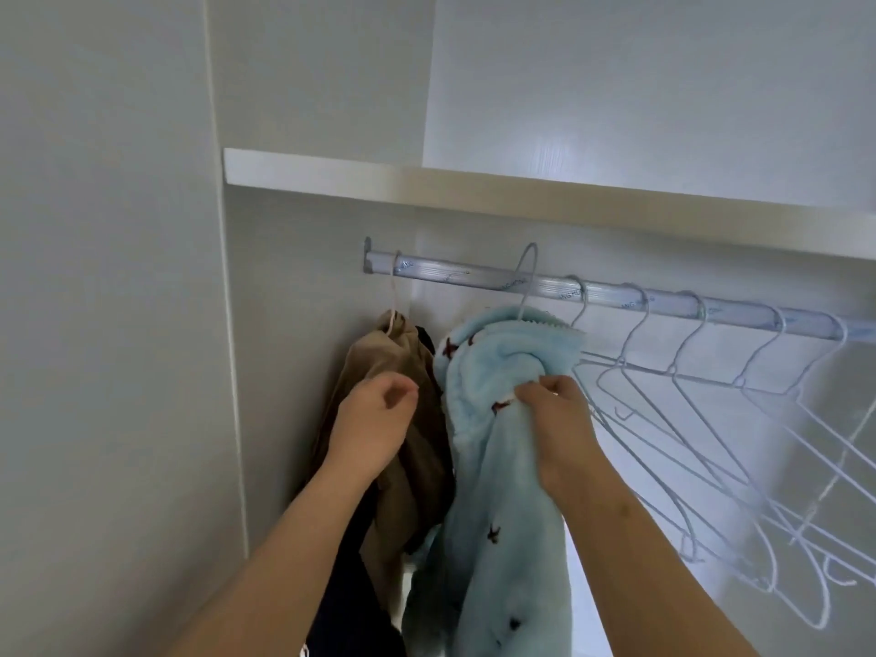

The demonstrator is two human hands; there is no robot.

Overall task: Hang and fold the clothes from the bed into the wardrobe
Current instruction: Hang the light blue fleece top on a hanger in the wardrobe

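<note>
At left, left grip (374,422) loosely curled, holding nothing, before tan garment (379,353) at end of rail (455,275). Just right, fleece (502,490) bunched in right grip (557,419), drooping straight down; hook (529,277) directly above, topping rail, likely unseated. Hangers (687,372) further right.

Top: shelf (521,192). Just beneath, running left to right: rail (616,296). At the rail's left end, beside the wardrobe side wall (118,324): hung garment (403,367). Immediately to its right, touching its side: held garment (502,467), with hanger hook (528,277) crossing the rail. Further right along the rail: row of empty hangers (711,395). In front of the hung garment: left hand (374,419). On the held garment, gripping a fold: right hand (559,419).
</note>
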